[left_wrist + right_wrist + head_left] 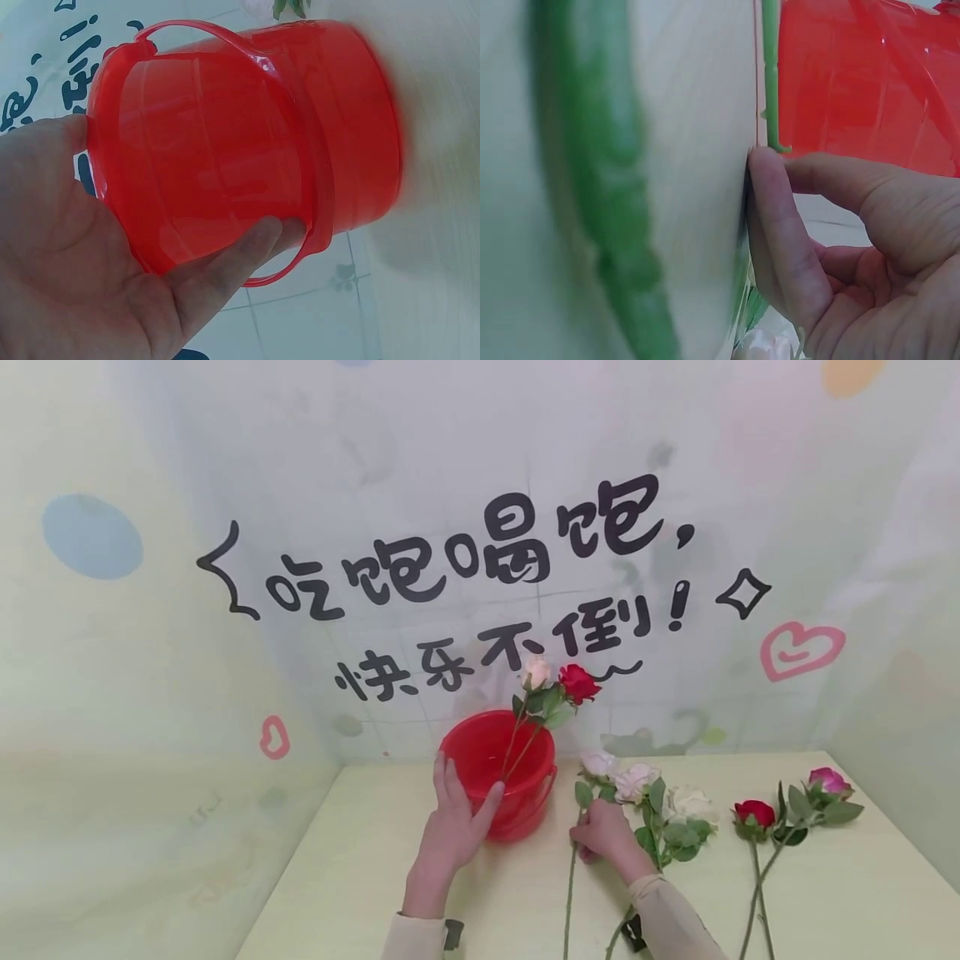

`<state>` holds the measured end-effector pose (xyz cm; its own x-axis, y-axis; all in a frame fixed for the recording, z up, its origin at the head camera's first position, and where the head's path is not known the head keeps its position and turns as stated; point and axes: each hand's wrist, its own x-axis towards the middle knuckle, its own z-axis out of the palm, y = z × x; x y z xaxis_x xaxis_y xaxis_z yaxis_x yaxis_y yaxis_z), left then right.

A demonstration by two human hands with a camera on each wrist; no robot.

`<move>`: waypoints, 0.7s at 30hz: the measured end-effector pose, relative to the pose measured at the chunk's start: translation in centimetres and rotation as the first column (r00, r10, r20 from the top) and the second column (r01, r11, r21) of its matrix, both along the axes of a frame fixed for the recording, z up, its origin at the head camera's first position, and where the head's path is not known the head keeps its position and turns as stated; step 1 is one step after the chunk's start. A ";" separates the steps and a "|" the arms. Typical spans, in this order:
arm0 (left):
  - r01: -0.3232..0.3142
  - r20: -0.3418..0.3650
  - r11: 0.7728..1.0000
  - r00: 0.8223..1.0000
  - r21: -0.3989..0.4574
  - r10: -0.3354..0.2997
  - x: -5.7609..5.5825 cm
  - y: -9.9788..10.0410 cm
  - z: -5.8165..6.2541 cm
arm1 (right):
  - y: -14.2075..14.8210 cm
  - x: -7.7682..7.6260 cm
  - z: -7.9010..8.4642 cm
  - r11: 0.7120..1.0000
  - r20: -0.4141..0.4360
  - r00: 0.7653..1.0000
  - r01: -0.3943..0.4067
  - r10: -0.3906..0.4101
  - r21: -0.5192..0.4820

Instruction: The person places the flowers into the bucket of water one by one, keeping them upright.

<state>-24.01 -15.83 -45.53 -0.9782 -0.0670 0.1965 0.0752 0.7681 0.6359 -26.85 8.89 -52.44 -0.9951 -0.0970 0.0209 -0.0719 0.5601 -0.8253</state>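
Right hand (606,833) pinches pale-pink rose (599,764), stem (569,902) running 12-to-6; red bucket (525,817) at hand's 10 o'clock, left hand (455,828) spread against it.

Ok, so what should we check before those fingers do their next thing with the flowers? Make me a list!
1. Red bucket upright on the table: ok.
2. Left fingers touching the bucket: ok.
3. Bucket handle hanging down, off the opening: ok.
4. Right fingers pinching a stem: ok.
5. That stem's bottom end undamaged: cannot tell, it runs out of view.
6. Lying red rose and magenta rose uncrossed: not ok, their stems cross.
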 end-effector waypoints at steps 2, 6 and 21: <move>-0.002 -0.002 1.000 1.000 0.007 0.002 0.0 0.0 0.1 | 0.2 -0.1 0.0 1.000 0.007 1.000 0.000 0.000 -0.012; -0.005 -0.004 1.000 1.000 0.010 0.005 0.0 -0.1 0.1 | 0.6 -0.2 0.1 0.998 0.059 0.998 -0.016 0.020 -0.067; 0.002 -0.016 1.000 1.000 0.023 -0.001 0.1 0.0 0.0 | 2.0 -0.8 0.6 0.969 0.117 0.989 -0.062 0.093 -0.239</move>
